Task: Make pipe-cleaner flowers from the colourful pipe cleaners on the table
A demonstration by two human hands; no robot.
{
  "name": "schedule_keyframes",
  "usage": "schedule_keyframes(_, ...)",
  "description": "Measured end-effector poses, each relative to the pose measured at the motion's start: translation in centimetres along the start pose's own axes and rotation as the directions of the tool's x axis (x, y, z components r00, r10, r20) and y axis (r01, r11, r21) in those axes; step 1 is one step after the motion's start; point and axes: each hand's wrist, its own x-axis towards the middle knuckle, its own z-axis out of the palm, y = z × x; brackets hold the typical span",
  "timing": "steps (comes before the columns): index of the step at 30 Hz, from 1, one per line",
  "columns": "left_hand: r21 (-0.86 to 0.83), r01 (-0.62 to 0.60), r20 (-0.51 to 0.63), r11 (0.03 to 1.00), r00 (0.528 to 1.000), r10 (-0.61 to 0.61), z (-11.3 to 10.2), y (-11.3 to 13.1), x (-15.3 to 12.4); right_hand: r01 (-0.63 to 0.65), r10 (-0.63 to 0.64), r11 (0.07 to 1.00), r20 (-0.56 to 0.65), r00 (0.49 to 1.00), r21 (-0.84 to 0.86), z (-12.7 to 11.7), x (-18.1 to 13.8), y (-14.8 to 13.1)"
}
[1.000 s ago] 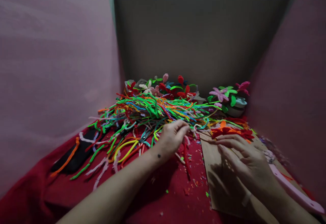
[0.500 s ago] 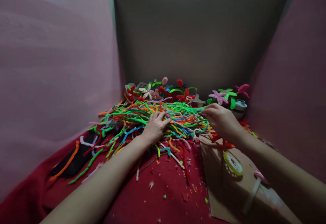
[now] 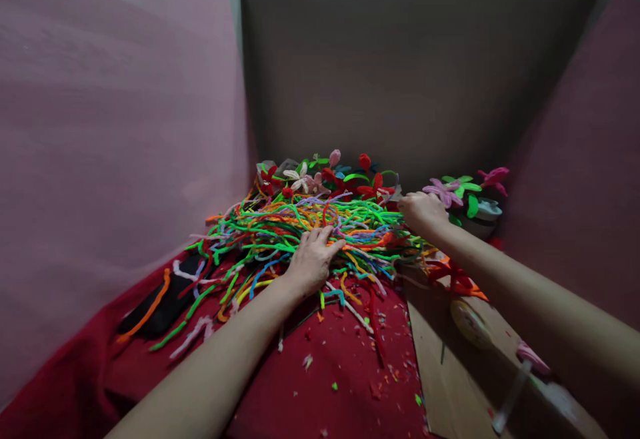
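Note:
A wide heap of fuzzy pipe cleaners point(image 3: 280, 229) in green, orange, red, blue and other colours is spread over a red cloth. My left hand point(image 3: 315, 259) lies palm down on the heap's front middle, its fingers somewhat apart and touching the strands. At the heap's right end, my right hand point(image 3: 423, 216) is closed, with its fingertips by the tips of green pipe cleaners. The fingers hide exactly what is pinched. Just behind that hand stands a lilac pipe-cleaner flower point(image 3: 444, 191).
Finished fuzzy flowers point(image 3: 375, 189) line the back of the heap. A cardboard sheet point(image 3: 435, 372) at right carries a round yellow-rimmed tape roll point(image 3: 470, 324) and a pink-topped stick point(image 3: 515, 386). Coloured scraps dot the red cloth point(image 3: 290, 386). A black item point(image 3: 157, 309) lies left; pink walls flank both sides.
My right hand has turned and shifted slightly up and back at the heap's right end. My left hand stays on the heap. The whole view has swung a little left.

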Motion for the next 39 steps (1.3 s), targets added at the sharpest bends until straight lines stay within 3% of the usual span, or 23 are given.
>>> schedule_keyframes(7,0.012,-0.016,-0.023,1.0,1.0,0.017,-0.1,0.0,0.0,0.104,-0.104,0.995,-0.004,0.995,0.004,1.4,1.1,-1.3)
schedule_keyframes(13,0.009,-0.022,0.001,1.0,1.0,0.022,-0.2,-0.3,-0.1,0.124,-0.129,0.991,-0.106,0.986,-0.045,-0.1,0.8,-0.9)
schedule_keyframes(18,0.012,-0.02,-0.002,1.0,1.0,0.02,-0.2,-0.2,-0.1,-0.115,0.108,0.993,-0.241,0.965,-0.016,-2.3,0.7,2.0)
schedule_keyframes(22,0.001,-0.022,-0.007,1.0,1.0,0.022,-0.2,-0.1,-0.1,-0.358,0.416,0.908,-0.36,0.835,0.217,-3.3,1.0,3.5)
schedule_keyframes(24,-0.003,-0.025,-0.012,1.0,1.0,0.025,-0.2,-0.1,-0.1,-0.366,0.483,0.858,-0.323,0.814,0.359,-3.5,1.2,3.4)
schedule_keyframes(27,-0.007,-0.026,-0.019,1.0,0.999,0.026,-0.2,-0.1,-0.2,-0.303,0.424,0.825,-0.167,0.89,0.478,-3.3,1.6,2.7)
schedule_keyframes(33,-0.021,-0.045,-0.009,0.999,0.999,0.045,-0.7,0.0,-0.2,-0.261,0.288,0.828,0.024,0.957,0.496,-2.4,2.1,0.8)
schedule_keyframes(39,-0.017,-0.045,-0.01,0.999,0.999,0.045,-0.6,0.0,-0.2,-0.229,0.177,0.875,0.159,0.971,0.426,-0.3,2.8,-1.9)
